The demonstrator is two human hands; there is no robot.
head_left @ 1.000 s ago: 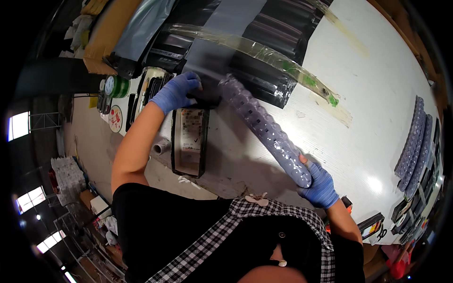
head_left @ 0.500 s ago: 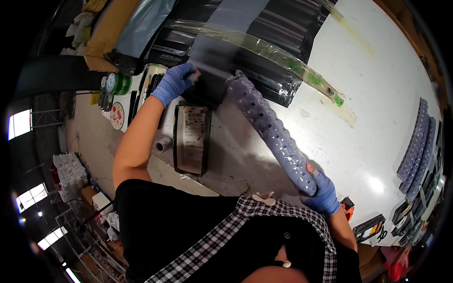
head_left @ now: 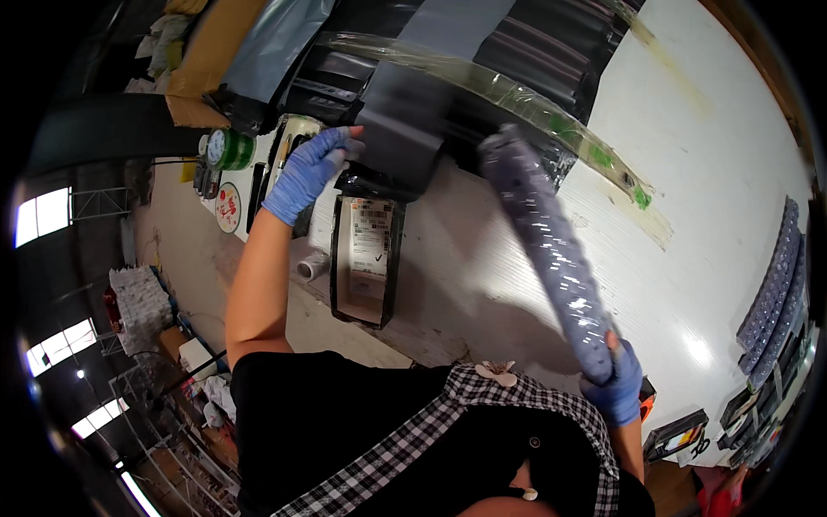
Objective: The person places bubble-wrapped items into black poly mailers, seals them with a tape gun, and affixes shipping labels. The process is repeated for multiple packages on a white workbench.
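A long grey tube wrapped in bubble wrap [head_left: 551, 258] slants up from the table's near right, its far end smeared by motion. My right hand [head_left: 616, 383], in a blue glove with bare fingertips, is closed around its near end. My left hand [head_left: 312, 172], gloved alike, hovers beside the near left edge of a dark grey plastic mailing bag [head_left: 401, 138]. Its fingers are bent but apart, with nothing visible between them. The bag's black flap hangs just above a narrow black-edged box [head_left: 338, 267] that holds white printed labels [head_left: 370, 237].
A clear tape strip [head_left: 517, 90] crosses the stacked bags. Left stand a green tape roll [head_left: 231, 149], a round printed disc [head_left: 227, 208] and a small cardboard core [head_left: 312, 266]. More bubble-wrapped tubes [head_left: 775, 289] lie far right, near a black tape-edged box [head_left: 676, 435].
The wrapped tube has swung to a steeper angle, and its far end has moved right, away from the bag. My left hand's fingers have spread slightly. The whole view has shifted a little.
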